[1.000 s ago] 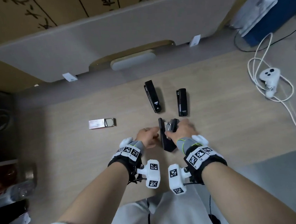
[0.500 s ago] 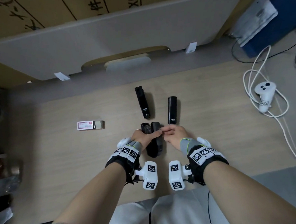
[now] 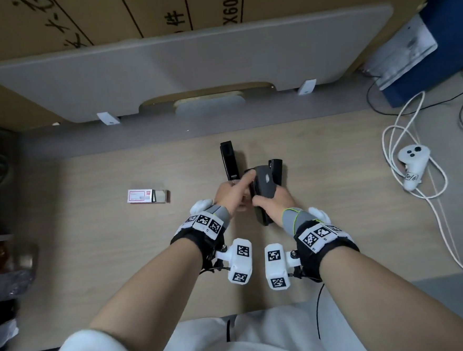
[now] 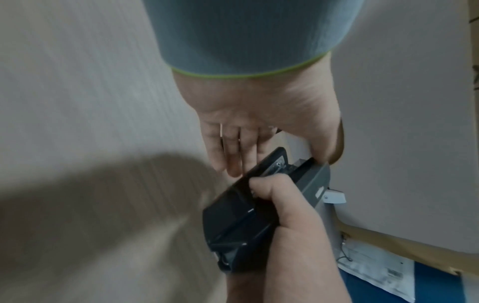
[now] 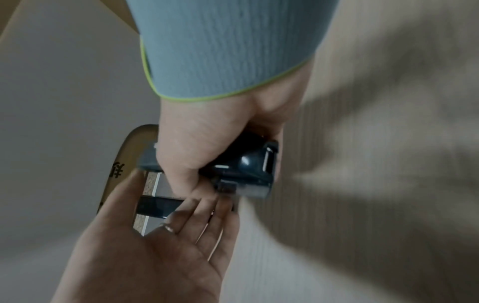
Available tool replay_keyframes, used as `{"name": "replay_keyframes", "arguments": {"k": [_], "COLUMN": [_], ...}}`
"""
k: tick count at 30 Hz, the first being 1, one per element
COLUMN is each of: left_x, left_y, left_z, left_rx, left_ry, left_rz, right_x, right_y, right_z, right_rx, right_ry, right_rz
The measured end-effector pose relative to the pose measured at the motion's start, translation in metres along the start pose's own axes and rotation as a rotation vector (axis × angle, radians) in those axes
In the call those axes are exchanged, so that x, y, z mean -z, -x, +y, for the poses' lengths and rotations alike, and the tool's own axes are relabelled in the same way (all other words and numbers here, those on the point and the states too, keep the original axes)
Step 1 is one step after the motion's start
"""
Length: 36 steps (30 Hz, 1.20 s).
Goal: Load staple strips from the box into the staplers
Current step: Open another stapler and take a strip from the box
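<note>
Wooden desk (image 3: 337, 222), cardboard behind. Right hand (image 3: 274, 203) wraps held stapler (image 3: 263, 189), lifted just near of two staplers lying flat. Left hand (image 3: 233, 193) flat, fingers straight against its side, thumb on top. Staple box (image 3: 147, 195) well left of held stapler. Advice: brace base, press lid squarely until it latches; keep fingertips out of gap.

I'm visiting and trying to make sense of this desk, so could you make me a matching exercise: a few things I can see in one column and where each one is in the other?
Things:
1. dark grey stapler
2. small red-and-white staple box
3. white hand controller
4. long black stapler

Places:
A. lying among the white cables at the right of the desk
B. gripped in the right hand, lifted off the desk
C. lying alone on the wood at the left, its end open
D. lying flat on the desk beyond the left hand

Pairs: 1-B, 2-C, 3-A, 4-D
</note>
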State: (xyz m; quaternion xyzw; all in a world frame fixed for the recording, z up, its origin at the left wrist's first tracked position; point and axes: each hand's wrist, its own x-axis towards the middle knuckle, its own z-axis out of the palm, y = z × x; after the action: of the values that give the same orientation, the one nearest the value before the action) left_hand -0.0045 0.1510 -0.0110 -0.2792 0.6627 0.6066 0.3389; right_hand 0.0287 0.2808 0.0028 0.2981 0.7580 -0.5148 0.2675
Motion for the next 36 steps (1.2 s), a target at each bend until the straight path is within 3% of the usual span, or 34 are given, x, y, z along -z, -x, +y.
{"name": "replay_keyframes", "arguments": {"k": [4,10,14,19,23,27,32,36], "left_x": [0.012,0.027,0.023,0.029,0.033,0.036,0.035,0.03], "left_y": [-0.009,-0.032,-0.042,-0.038,-0.044,-0.046,-0.044,-0.035], "left_z": [0.012,0.007,0.006,0.01,0.005,0.002,-0.002,-0.005], "left_rx": [0.011,-0.004,0.038,0.04,0.025,0.053,0.092,0.115], "left_ry": [0.116,0.086,0.034,-0.005,-0.018,0.018,0.071,0.113], "left_rz": [0.179,0.395,0.32,0.169,0.129,0.115,0.144,0.146], "right_x": [0.005,-0.002,-0.016,-0.025,-0.025,-0.017,0.002,0.01], "right_y": [-0.018,-0.045,-0.054,-0.064,-0.068,-0.064,-0.063,-0.061], "right_z": [-0.013,-0.032,-0.04,-0.043,-0.04,-0.042,-0.031,-0.012], "right_rx": [-0.084,-0.057,-0.115,-0.115,-0.072,0.013,0.112,-0.072], "right_ry": [-0.064,0.074,0.1,0.112,0.17,0.19,0.368,0.475], "right_rz": [0.173,0.149,0.156,0.109,0.115,0.193,0.436,0.345]}}
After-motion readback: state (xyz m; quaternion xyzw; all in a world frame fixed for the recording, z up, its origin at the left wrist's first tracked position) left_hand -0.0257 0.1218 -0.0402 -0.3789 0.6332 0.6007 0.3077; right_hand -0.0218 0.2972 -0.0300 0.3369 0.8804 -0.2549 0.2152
